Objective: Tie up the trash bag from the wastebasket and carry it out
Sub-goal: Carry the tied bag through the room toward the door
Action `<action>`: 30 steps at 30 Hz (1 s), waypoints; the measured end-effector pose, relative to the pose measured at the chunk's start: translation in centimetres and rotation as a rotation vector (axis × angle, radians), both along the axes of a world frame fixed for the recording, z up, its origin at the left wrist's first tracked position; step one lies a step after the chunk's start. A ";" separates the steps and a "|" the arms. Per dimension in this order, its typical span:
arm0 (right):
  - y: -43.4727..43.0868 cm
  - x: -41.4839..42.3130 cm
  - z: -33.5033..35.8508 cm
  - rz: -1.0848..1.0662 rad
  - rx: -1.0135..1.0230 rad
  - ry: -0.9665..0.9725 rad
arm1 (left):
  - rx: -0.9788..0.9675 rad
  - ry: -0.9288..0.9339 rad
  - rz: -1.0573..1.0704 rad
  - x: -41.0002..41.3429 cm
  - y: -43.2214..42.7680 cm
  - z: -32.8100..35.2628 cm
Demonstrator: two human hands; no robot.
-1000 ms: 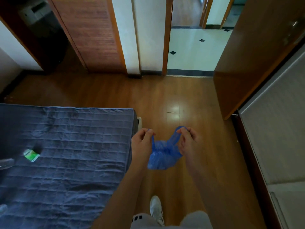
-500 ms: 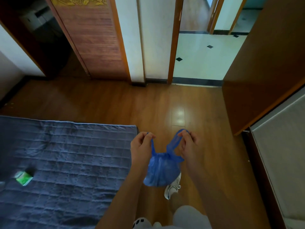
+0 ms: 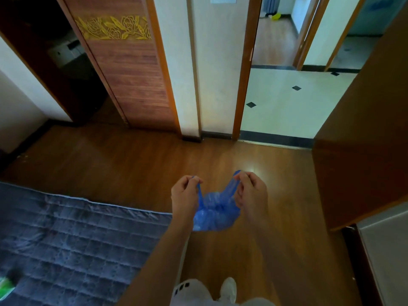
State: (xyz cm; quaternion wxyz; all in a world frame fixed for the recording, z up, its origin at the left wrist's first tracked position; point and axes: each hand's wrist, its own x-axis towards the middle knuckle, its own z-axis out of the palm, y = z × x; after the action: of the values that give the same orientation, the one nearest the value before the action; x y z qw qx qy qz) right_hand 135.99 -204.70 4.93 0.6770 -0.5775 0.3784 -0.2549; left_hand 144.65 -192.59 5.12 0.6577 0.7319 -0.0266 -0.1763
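Note:
A small blue plastic trash bag hangs in front of me above the wooden floor. My left hand pinches the bag's left handle strip between thumb and fingers. My right hand pinches the right handle loop at about the same height. The two handles are pulled apart and upward, and the bag's gathered body sags between my wrists. No wastebasket is in view.
A bed with a blue quilted cover fills the lower left, a green packet at its edge. An open brown door stands on the right beside a doorway onto white tiles. A closet door is ahead left.
I have walked forward toward the doorway; the bed has slid down and left in view. Both hands keep hold of the bag's handles, held slightly wider apart.

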 end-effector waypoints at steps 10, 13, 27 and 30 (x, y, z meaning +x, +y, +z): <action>-8.8 6.9 -1.1 -0.099 0.000 0.019 | 0.011 -0.013 -0.028 7.2 -8.1 -0.7; -10.8 9.6 -1.6 -0.097 0.003 0.027 | 0.008 -0.012 -0.048 10.2 -10.6 -1.2; -22.5 32.4 -1.4 -0.179 -0.130 0.114 | 0.015 -0.020 -0.139 32.6 -24.1 -1.0; -24.0 36.2 -1.0 -0.260 -0.206 0.131 | 0.006 -0.054 -0.113 36.5 -26.5 -0.5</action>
State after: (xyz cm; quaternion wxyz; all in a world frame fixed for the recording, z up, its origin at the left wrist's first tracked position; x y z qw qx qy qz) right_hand 172.15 -228.75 3.91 0.5495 -0.6054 0.4650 -0.3395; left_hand 181.13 -219.11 4.61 0.6436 0.7357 -0.0851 -0.1931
